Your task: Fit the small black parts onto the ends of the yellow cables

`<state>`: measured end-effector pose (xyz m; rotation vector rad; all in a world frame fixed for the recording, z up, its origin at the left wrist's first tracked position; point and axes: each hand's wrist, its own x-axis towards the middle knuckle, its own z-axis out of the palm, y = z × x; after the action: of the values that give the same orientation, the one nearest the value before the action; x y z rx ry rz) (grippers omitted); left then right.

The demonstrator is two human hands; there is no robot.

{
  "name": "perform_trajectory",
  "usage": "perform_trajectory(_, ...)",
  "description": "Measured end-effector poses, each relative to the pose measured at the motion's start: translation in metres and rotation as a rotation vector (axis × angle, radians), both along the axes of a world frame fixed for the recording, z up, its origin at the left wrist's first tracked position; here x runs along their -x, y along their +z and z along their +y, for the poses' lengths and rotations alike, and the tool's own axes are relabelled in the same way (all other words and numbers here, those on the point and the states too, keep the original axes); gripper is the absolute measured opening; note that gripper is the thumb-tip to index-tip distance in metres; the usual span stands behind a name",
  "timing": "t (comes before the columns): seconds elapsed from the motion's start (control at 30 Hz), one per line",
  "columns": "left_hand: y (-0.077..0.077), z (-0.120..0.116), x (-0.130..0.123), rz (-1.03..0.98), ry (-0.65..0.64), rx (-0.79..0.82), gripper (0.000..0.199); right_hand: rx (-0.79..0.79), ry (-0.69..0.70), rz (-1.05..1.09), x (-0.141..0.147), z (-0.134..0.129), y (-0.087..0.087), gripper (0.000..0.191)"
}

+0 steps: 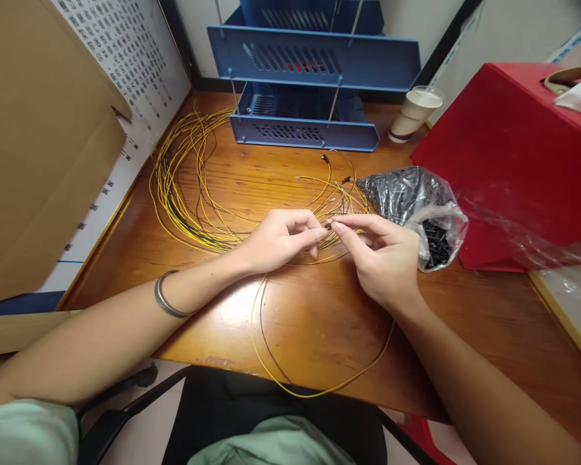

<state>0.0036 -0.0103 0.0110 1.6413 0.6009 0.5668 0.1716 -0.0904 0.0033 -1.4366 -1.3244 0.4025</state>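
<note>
My left hand [290, 239] and my right hand [382, 252] meet over the table, thumbs and forefingers pinched together. A small black connector [328, 226] shows between their fingertips; what else the fingers hold is hidden. Nearest the table's front edge, a thin yellow wire [314, 394] with a dark one loops from below my left hand toward my right forearm. Behind my hands lie loose yellow wire ends [319, 194], some with black connectors [325, 158]. A large coil of yellow and black wires [174, 194] spreads to the left.
Beside my right hand, a clear plastic bag [392, 190] holds many small black parts [436, 242]. Blue stacked trays [314, 61] stand at the back, with a paper cup [414, 116] beside them. A red box [498, 168] is on the right, cardboard [48, 148] on the left.
</note>
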Motion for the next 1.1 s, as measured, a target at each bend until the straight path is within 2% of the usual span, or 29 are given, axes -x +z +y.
perform_trajectory(0.2,-0.0017,0.0008,0.0005,-0.030,0.030,-0.021,0.022,0.014,-0.005,-0.016,0.0009,-0.0008,-0.0001,0.012)
perform_trajectory(0.53,-0.0002,-0.0012,-0.0007,0.027,0.023,-0.039,0.024,0.027,-0.001,-0.032,0.0017,-0.0019,0.0006,0.014)
perform_trajectory(1.1,-0.0016,-0.0014,-0.0005,0.119,0.026,-0.172,0.025,0.010,-0.022,-0.116,0.0029,-0.0024,0.0012,0.014)
